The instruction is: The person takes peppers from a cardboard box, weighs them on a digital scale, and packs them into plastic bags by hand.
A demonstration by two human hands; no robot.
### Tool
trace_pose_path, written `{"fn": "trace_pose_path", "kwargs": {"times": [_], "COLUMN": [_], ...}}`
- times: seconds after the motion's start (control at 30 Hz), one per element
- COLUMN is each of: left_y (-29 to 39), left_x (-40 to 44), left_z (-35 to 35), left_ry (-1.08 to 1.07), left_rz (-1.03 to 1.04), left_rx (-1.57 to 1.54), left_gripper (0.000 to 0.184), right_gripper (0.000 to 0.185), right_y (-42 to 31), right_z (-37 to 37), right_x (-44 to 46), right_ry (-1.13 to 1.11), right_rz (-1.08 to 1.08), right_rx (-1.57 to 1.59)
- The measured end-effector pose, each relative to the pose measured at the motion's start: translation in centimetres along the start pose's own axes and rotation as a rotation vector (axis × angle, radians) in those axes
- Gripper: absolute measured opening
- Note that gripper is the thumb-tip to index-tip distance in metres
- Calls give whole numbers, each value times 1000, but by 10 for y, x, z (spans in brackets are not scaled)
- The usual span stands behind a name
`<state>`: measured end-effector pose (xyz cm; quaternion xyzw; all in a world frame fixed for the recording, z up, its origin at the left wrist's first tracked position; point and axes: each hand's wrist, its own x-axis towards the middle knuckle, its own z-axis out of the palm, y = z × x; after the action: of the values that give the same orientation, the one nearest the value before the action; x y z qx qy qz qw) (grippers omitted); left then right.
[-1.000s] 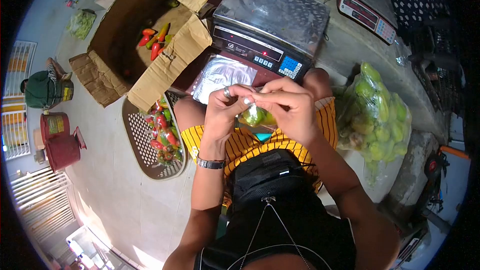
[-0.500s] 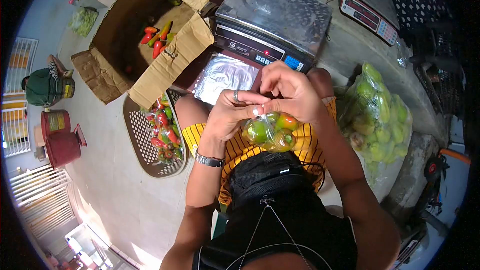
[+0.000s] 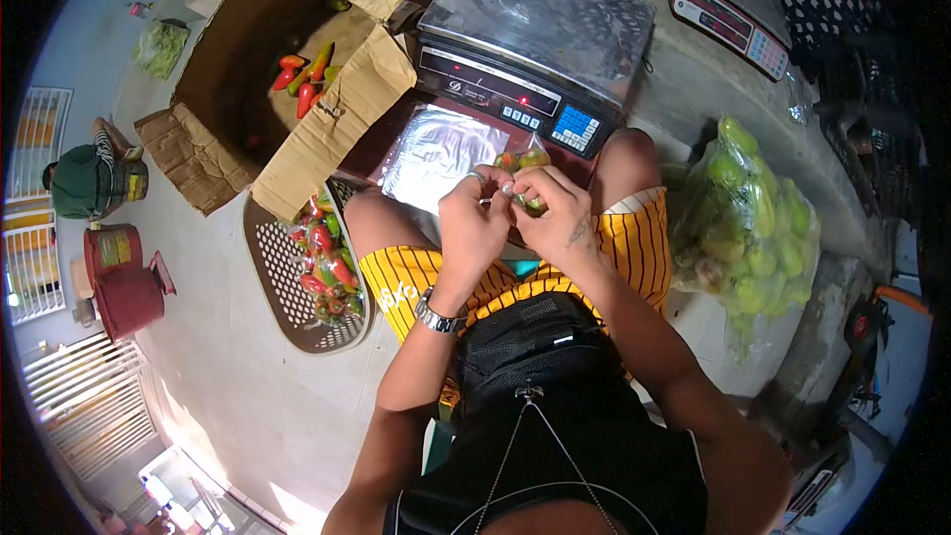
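A small clear plastic bag of peppers (image 3: 536, 159), green and red-orange, is between my two hands, in front of the scale. My left hand (image 3: 474, 226), with a ring and a wrist watch, is closed on the gathered plastic. Right beside it, my right hand (image 3: 558, 216) pinches the same part, the fingertips of both hands meeting. The fingers cover the bag's neck and part of the peppers. Just beyond my left hand lies a stack of flat clear plastic bags (image 3: 436, 154). The digital scale (image 3: 535, 25) stands behind, its display lit red.
At left, an opened cardboard box (image 3: 223, 69) holds a few loose peppers (image 3: 307, 89). Below it, a perforated basket (image 3: 282, 282) contains bagged peppers. A large bag of green produce (image 3: 748, 228) lies at right. A second scale (image 3: 728, 15) stands at the upper right. Someone crouches (image 3: 84, 183) far left.
Both hands have moved forward, away from my body, with the bag of peppers. The bag has swung from the near side of my hands to the far side, by the scale.
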<state>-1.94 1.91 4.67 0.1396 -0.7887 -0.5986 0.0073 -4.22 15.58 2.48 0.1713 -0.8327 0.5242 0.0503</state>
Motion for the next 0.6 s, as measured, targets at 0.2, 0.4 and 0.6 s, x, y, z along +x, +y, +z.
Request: {"fn": "trace_pose_path", "kwargs": {"times": [0.2,0.4,0.6], "left_y": [-34,-49,-68], "left_x": [3,5,7], "left_z": [3,8,10], "left_ry": [-50,-111,-132], "left_rz": [57,-22,-107], "left_rx": [-25,14,-108], "left_gripper": [8,7,8], "right_gripper": [22,19,20], "right_y": [20,41,46], "right_z": [-7,0,0], "right_x": [-4,-15,-20], "right_ry": [-25,41,2], "right_rz": [-22,-137,-190], "right_rx": [44,-44,-167]}}
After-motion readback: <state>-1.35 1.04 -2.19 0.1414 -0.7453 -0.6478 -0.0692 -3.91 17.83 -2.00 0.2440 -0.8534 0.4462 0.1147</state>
